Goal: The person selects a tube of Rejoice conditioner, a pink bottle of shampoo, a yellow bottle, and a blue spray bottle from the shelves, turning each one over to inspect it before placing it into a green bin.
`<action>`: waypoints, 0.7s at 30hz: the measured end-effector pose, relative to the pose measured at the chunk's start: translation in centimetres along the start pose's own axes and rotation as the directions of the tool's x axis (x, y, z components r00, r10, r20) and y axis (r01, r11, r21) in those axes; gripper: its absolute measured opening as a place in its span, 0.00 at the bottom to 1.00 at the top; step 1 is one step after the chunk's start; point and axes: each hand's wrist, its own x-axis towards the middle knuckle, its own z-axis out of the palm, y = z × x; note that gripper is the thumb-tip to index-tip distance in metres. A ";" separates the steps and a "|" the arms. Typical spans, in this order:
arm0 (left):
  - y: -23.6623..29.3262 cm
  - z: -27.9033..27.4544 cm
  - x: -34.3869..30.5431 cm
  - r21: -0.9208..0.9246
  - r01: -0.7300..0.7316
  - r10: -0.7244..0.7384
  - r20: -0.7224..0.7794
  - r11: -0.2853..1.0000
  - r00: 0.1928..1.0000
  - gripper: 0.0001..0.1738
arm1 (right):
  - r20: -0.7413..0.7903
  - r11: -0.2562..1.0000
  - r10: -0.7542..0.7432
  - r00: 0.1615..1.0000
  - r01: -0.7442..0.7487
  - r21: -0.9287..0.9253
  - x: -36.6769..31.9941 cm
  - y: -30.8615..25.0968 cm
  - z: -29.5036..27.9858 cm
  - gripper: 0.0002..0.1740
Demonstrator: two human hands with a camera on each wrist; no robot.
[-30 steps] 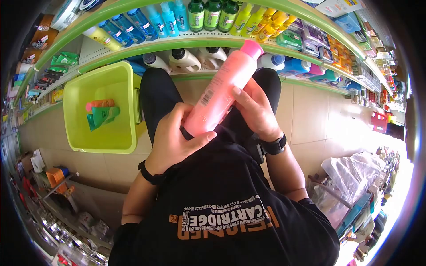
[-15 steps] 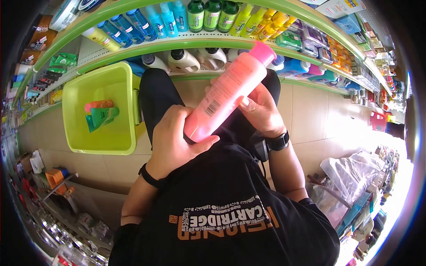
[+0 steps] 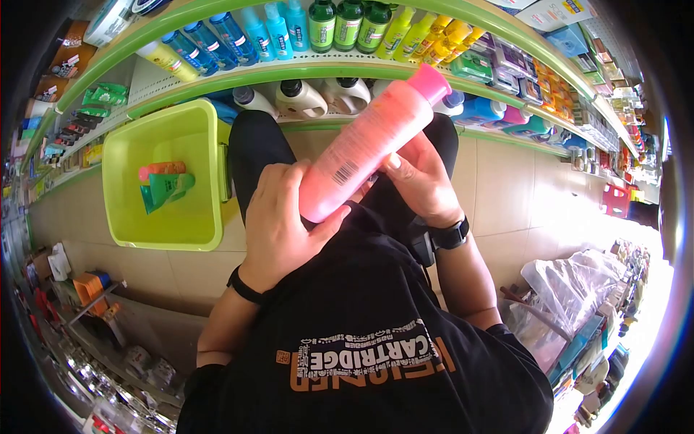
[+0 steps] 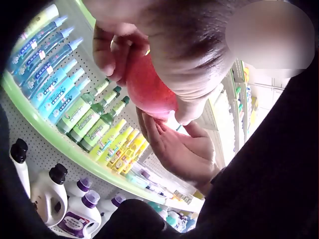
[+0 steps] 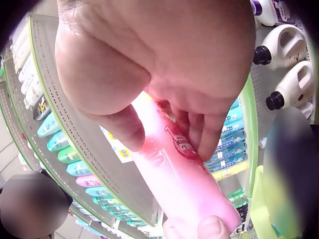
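A tall pink bottle (image 3: 365,148) with a brighter pink cap lies slanted across my lap in the head view, barcode side up. My left hand (image 3: 278,224) grips its bottom end, thumb along the near side. Around the middle, my right hand (image 3: 419,177) holds it with the thumb on the edge and the other fingers underneath. The right wrist view shows a red printed label on the underside of the bottle (image 5: 174,159), between thumb and fingers of my right hand (image 5: 149,64). In the left wrist view the rounded bottle base (image 4: 149,87) shows below my left hand (image 4: 184,55).
A lime-green basket (image 3: 116,202) stands on the floor to the left, with a green tube (image 3: 170,189) and an orange tube (image 3: 165,169) inside. Ahead, a green-edged shelf (image 3: 289,70) carries rows of bottles. White jugs (image 3: 300,100) sit on the shelf below. Clear plastic wrap (image 3: 571,278) lies at right.
Both hands have kept hold of the bottle. It has turned a little, its barcode shifting toward the middle of its upper side, and its cap end has moved slightly right.
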 end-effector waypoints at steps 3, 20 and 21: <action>0.0 0.4 0.3 -0.007 0.019 -0.019 0.038 1.000 0.999 0.44 | -0.122 0.976 0.089 0.989 -0.111 -0.190 0.3 -0.8 1.5 0.36; -0.4 -1.6 -1.0 -0.774 0.604 -0.206 0.571 0.188 0.795 0.47 | 0.249 0.968 0.249 0.936 -0.229 -0.108 0.7 -1.6 2.7 0.34; -0.3 -1.7 -1.0 -0.760 0.609 -0.212 0.572 0.225 0.792 0.47 | 0.262 0.968 0.249 0.932 -0.234 -0.088 0.7 -1.6 2.7 0.34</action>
